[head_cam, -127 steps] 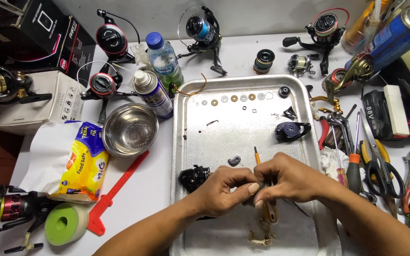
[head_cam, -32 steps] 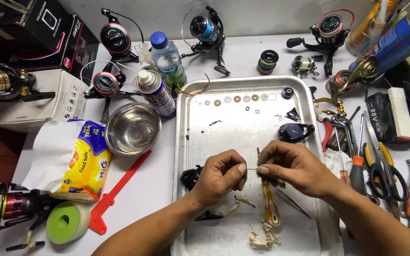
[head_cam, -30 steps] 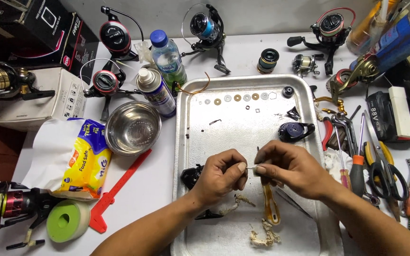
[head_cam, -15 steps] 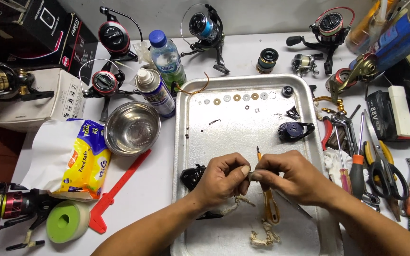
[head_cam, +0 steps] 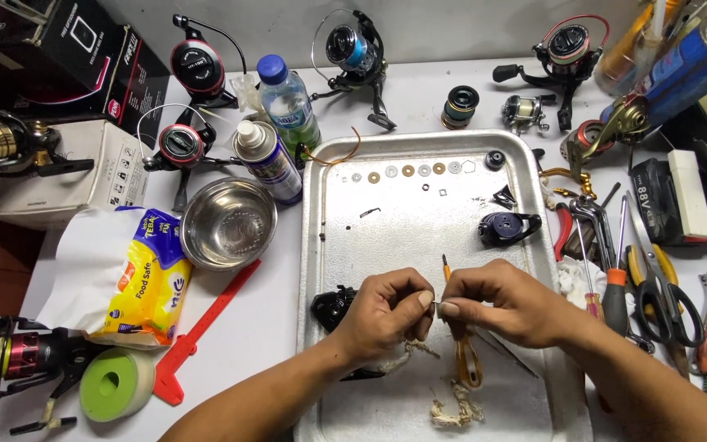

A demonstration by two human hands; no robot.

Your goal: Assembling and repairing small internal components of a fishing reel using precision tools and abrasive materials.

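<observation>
Hands met over the near half of the metal tray (head_cam: 533, 245). The left hand (head_cam: 382, 315) and right hand (head_cam: 505, 299) each pinched one end of a small thin part (head_cam: 437, 307), hardly visible between the fingertips. Its long axis ran left to right, level, and both hands were equally close. An orange-handled tool (head_cam: 466, 360) lay just nearer, beneath the right hand.

A tiny part pinched between the left hand (head_cam: 386, 315) and right hand (head_cam: 501, 303) is too small to identify (fingers cover most of it); the blue spray can (head_cam: 681, 69) runs off the top edge
</observation>
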